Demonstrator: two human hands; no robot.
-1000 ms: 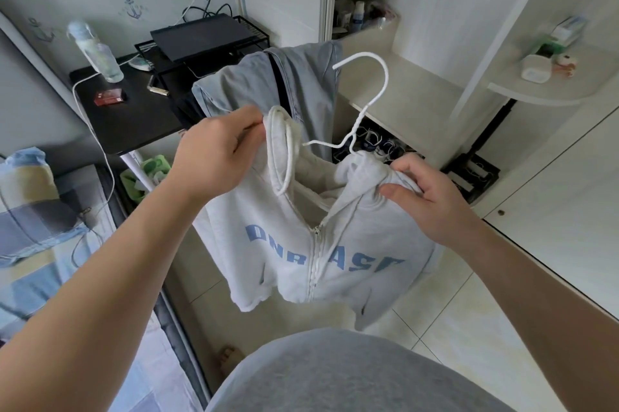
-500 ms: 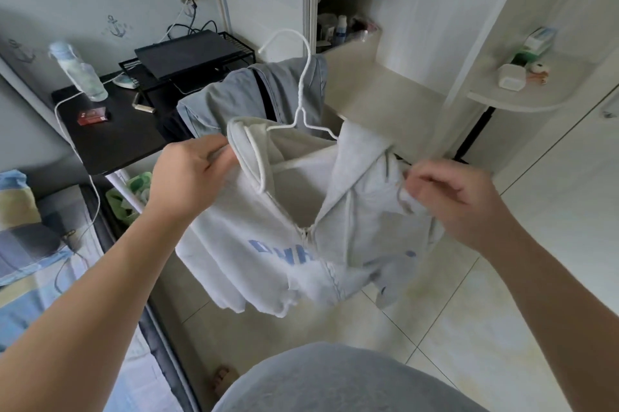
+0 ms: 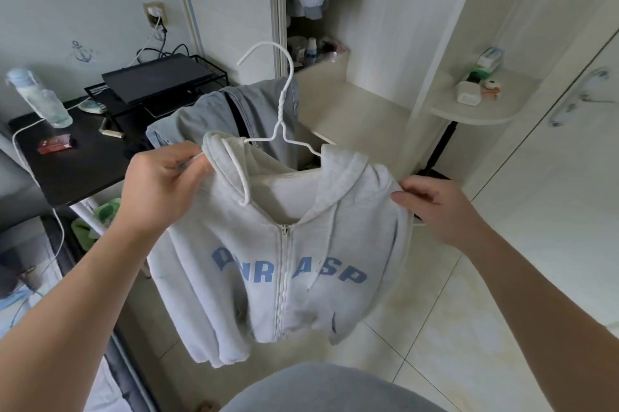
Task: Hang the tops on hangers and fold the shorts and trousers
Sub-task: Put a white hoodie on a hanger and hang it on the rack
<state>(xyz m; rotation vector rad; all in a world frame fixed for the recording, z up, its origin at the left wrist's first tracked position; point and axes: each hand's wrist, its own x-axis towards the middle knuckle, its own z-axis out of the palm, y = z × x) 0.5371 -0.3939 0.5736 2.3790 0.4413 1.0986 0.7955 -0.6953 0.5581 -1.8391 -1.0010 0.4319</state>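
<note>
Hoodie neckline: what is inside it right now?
A white wire hanger sits inside the grey zip hoodie; its hook and sloping arms show above the neck. The hanger's ends are covered by the shoulders, where the left hand and right hand pinch the fabric.

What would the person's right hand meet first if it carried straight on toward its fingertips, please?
The right hand points leftward, its fingertips already at the grey zip hoodie's shoulder. Straight on, it would likely press into that shoulder fabric and the white wire hanger inside; depth is uncertain.

Both forearms are bare to the frame edges, with no sleeves, watch or rings showing. A plain grey top (image 3: 331, 390) covers the torso at the bottom centre of the frame.
</note>
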